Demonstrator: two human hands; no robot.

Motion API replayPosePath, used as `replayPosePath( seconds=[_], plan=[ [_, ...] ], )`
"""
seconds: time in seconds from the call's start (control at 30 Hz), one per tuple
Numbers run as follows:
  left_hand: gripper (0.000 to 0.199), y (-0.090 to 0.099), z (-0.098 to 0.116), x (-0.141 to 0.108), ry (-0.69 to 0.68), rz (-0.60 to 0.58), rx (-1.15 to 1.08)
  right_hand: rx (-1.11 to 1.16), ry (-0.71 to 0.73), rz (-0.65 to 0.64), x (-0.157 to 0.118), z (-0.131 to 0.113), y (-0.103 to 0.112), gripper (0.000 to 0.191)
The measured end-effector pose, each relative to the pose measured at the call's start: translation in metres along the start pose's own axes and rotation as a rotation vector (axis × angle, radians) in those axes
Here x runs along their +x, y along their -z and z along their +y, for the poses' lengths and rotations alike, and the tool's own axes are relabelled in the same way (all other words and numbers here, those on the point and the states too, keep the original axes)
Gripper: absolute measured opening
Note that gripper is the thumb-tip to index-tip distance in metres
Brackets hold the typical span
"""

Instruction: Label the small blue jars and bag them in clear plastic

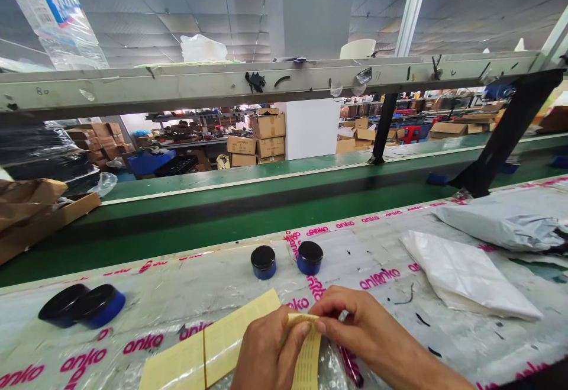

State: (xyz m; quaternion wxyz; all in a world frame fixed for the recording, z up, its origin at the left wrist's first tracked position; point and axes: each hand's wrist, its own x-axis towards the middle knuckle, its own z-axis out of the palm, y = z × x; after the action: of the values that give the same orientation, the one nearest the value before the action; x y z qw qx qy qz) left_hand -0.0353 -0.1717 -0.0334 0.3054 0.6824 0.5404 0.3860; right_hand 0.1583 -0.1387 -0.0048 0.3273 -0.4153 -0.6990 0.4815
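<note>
Yellow printed sheets (231, 342) lie at the front of the table, with a brown band across them. My left hand (270, 342) pinches the curled edge of a yellow strip (309, 357) at the right end of those sheets. My right hand (355, 325) grips the same edge with thumb and forefinger, close beside the left fingertips. Beyond the hands stand two small round blue pieces with black tops, one (263, 261) and another (310, 257) to its right. Two larger ones (98, 306) lean together at the left.
White plastic bags (465, 274) lie at the right. A green conveyor belt (213, 218) runs behind the table, under a metal shelf rail (177, 87). A black bracket (501, 135) stands at the right. An open cardboard box (53, 224) is at the left.
</note>
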Motion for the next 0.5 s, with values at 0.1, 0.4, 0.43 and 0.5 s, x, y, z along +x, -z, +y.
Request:
replayPosePath(
  seconds=[0.1, 0.4, 0.43, 0.5],
  plan=[
    [0.039, 0.0004, 0.0011, 0.0009, -0.016, -0.017, -0.012, 0.005, -0.018, 0.014, -0.0001, -0.0019, 0.0002, 0.013],
    [0.046, 0.0031, 0.0077, 0.0011, 0.022, -0.039, 0.000, 0.090, -0.077, 0.049, -0.0003, -0.0002, 0.0013, 0.008],
    [0.045, 0.0028, 0.0075, 0.0009, 0.031, -0.034, -0.002, 0.105, -0.083, 0.049, -0.0002, 0.0008, 0.0018, 0.009],
    [0.045, 0.0024, 0.0071, 0.0007, 0.052, -0.024, 0.004, 0.125, -0.086, 0.048, -0.0006, 0.0028, 0.0028, 0.012]
  ],
)
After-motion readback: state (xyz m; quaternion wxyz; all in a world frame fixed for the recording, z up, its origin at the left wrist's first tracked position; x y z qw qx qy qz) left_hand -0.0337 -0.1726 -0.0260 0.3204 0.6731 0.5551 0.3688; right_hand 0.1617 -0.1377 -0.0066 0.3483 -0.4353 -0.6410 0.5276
